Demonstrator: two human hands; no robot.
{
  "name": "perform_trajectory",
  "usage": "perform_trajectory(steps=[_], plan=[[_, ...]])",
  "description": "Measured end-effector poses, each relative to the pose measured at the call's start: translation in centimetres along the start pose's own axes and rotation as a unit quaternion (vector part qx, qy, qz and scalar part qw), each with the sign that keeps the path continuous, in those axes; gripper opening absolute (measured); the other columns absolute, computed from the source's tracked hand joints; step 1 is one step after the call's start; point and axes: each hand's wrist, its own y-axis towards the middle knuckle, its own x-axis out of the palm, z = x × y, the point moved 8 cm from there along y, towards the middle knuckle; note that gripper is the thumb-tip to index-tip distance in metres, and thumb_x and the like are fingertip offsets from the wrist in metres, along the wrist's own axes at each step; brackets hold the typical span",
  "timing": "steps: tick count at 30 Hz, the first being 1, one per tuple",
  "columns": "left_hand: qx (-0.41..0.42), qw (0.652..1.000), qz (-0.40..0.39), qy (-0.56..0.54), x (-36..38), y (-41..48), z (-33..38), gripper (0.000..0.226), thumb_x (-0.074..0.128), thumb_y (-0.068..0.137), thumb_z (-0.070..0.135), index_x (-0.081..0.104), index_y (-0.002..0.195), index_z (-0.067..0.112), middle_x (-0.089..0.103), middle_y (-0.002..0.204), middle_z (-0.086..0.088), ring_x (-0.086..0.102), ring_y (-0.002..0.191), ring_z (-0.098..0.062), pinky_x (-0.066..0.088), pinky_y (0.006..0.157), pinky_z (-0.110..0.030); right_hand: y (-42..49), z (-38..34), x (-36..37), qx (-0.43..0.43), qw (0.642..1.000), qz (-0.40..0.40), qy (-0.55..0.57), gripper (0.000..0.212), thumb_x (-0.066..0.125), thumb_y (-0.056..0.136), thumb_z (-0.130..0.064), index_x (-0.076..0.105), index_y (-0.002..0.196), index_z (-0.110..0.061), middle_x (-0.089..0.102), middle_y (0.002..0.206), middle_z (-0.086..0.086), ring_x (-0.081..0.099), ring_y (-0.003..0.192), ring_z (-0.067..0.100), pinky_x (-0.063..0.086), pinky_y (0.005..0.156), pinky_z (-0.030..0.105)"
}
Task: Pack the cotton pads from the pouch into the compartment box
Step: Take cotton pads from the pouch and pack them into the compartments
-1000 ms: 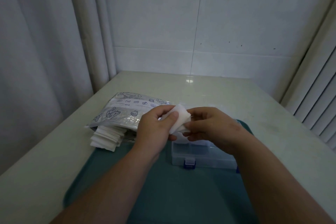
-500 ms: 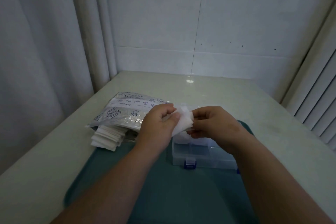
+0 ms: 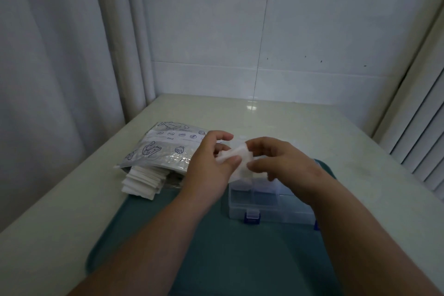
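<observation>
Cotton pad: you hold one white cotton pad (image 3: 238, 154) between both hands, up off the tray, above the far left part of the compartment box (image 3: 271, 203).
Left hand: your left hand (image 3: 209, 161) pinches the pad's left side, with the thumb laid across it and the forefinger raised above.
Right hand: your right hand (image 3: 284, 163) has its fingers curled in on the pad's right edge.
Key relation: the box lies at 6 o'clock from the pad, almost straight beneath it, so I judge the coming move to be a short drop.
Nearer hand: the right hand hangs over the box itself. The left sits over its 9 o'clock edge.
Pad axis: the pad is bent in your grip, so I cannot tell its long axis.
Box axis: it runs from 9 to 3 o'clock, with the blue latch (image 3: 251, 217) on the side facing you.
Box contents: the near row of cells looks empty. Something white shows in the far left cell, probably pads, and the rest is hidden by your hands.
Pouch: the printed pouch (image 3: 165, 149) lies at 9 o'clock from your left hand, on the table (image 3: 300, 125), with its mouth toward you.
Pouch contents: a stack of pads (image 3: 143, 181) spills from it onto the teal tray (image 3: 216, 252).
</observation>
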Motion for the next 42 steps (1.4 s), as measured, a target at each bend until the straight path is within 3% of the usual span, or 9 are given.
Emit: perform_trajectory(steps=[6, 11, 17, 23, 30, 33, 35, 39, 42], plan=[[-0.006, 0.999, 0.021, -0.047, 0.2, -0.4, 0.3, 0.01, 0.055, 0.097, 0.025, 0.063, 0.1, 0.03, 0.065, 0.097, 0.009, 0.061, 0.085, -0.011, 0.05, 0.072, -0.03, 0.2, -0.4, 0.2, -0.032, 0.995, 0.027, -0.086, 0.021, 0.074, 0.082, -0.019, 0.066, 0.101, -0.021, 0.068, 0.091, -0.002, 0.069, 0.073, 0.016, 0.06, 0.072, 0.032], [-0.036, 0.998, 0.052, -0.023, 0.3, -0.4, -0.2, 0.013, 0.051, 0.096, 0.021, 0.063, 0.095, 0.023, 0.064, 0.09, 0.008, 0.056, 0.08, -0.01, 0.043, 0.067, -0.029, 0.3, -0.4, 0.5, -0.037, 0.986, 0.029, -0.157, 0.022, 0.074, 0.076, -0.017, 0.06, 0.09, -0.026, 0.066, 0.092, -0.005, 0.068, 0.072, 0.015, 0.06, 0.068, 0.032], [-0.052, 0.996, 0.077, -0.008, 0.3, -0.4, -0.6, 0.021, 0.049, 0.096, 0.024, 0.067, 0.086, 0.019, 0.066, 0.083, 0.002, 0.061, 0.081, -0.017, 0.049, 0.07, -0.037, 0.3, -1.0, 0.6, -0.072, 0.975, 0.045, -0.205, 0.027, 0.069, 0.082, -0.046, 0.058, 0.105, -0.038, 0.061, 0.094, -0.014, 0.059, 0.078, 0.005, 0.046, 0.063, 0.018], [-0.06, 0.994, 0.08, 0.04, 0.5, -0.2, -0.9, 0.025, 0.044, 0.098, 0.023, 0.06, 0.08, 0.016, 0.056, 0.073, 0.006, 0.05, 0.069, -0.011, 0.033, 0.056, -0.03, 0.1, -1.2, 0.4, -0.057, 0.97, 0.037, -0.235, 0.02, 0.06, 0.093, -0.031, 0.07, 0.109, -0.025, 0.067, 0.09, -0.007, 0.062, 0.083, 0.012, 0.054, 0.083, 0.034], [-0.056, 0.994, 0.088, 0.04, 0.8, -0.4, -1.1, 0.036, 0.04, 0.101, 0.038, 0.05, 0.077, 0.013, 0.051, 0.072, 0.001, 0.046, 0.069, -0.017, 0.034, 0.063, -0.034, 0.0, -1.2, 1.4, -0.068, 0.953, 0.017, -0.294, 0.014, 0.072, 0.081, -0.032, 0.066, 0.093, -0.027, 0.062, 0.08, -0.008, 0.058, 0.074, 0.01, 0.048, 0.066, 0.025], [-0.063, 0.99, 0.078, -0.094, 1.0, -0.5, -0.9, 0.033, 0.043, 0.1, 0.04, 0.056, 0.086, 0.013, 0.058, 0.08, 0.001, 0.053, 0.075, -0.016, 0.04, 0.07, -0.034, 0.0, -1.5, 0.2, -0.076, 0.962, 0.059, -0.256, 0.009, 0.072, 0.08, -0.03, 0.065, 0.085, -0.027, 0.063, 0.072, -0.008, 0.059, 0.067, 0.008, 0.043, 0.054, 0.016], [-0.056, 0.98, 0.056, -0.184, 1.2, -0.5, -0.3, 0.016, 0.048, 0.098, 0.029, 0.06, 0.095, 0.018, 0.062, 0.086, 0.003, 0.057, 0.075, -0.01, 0.044, 0.067, -0.029, 0.0, -1.3, -0.9, -0.062, 0.978, 0.102, -0.173, 0.012, 0.073, 0.08, -0.03, 0.066, 0.087, -0.024, 0.067, 0.072, -0.005, 0.065, 0.065, 0.01, 0.05, 0.059, 0.019], [-0.039, 0.989, 0.028, -0.139, 1.3, 0.2, 0.1, 0.023, 0.056, 0.094, 0.018, 0.051, 0.112, 0.031, 0.066, 0.102, -0.001, 0.065, 0.088, -0.016, 0.054, 0.075, -0.031, 0.2, -0.4, -0.9, -0.02, 0.993, 0.11, 0.023, 0.027, 0.074, 0.082, -0.024, 0.059, 0.104, -0.019, 0.07, 0.087, 0.003, 0.071, 0.066, 0.013, 0.061, 0.069, 0.029], [-0.04, 0.993, 0.04, -0.1, 0.9, 0.6, -0.1, 0.023, 0.059, 0.093, 0.022, 0.045, 0.102, 0.037, 0.067, 0.101, -0.002, 0.068, 0.091, -0.021, 0.056, 0.084, -0.047, 0.5, -0.2, -0.9, -0.016, 0.992, 0.122, 0.028, 0.028, 0.066, 0.088, -0.025, 0.048, 0.109, -0.024, 0.067, 0.095, 0.003, 0.069, 0.074, 0.016, 0.058, 0.068, 0.028]])
